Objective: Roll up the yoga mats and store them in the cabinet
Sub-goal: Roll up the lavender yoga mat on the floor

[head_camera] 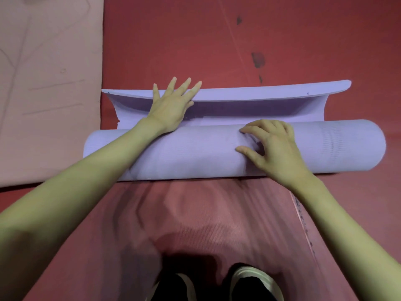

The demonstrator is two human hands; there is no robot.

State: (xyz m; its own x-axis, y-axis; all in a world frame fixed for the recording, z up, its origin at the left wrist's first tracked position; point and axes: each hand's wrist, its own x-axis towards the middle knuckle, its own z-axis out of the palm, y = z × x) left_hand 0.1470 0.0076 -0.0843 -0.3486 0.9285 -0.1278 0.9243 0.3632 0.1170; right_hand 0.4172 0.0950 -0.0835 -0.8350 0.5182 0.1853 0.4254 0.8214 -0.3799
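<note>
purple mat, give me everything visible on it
The purple yoga mat looks like ribbed foam, lavender, rolled almost fully into a thick cylinder lying crosswise on the red mat. Its last flap is unrolled beyond the roll, the free edge curling upward. The left hand reaches over the roll, its spread, straight fingers on that edge. The right hand rests on top of the roll, fingers curled, fingertips pressing in.

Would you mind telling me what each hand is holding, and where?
Neither truly grips. The left hand presses flat on the purple mat's loose end flap; the right hand rests with curled fingers on top of the roll.
</note>
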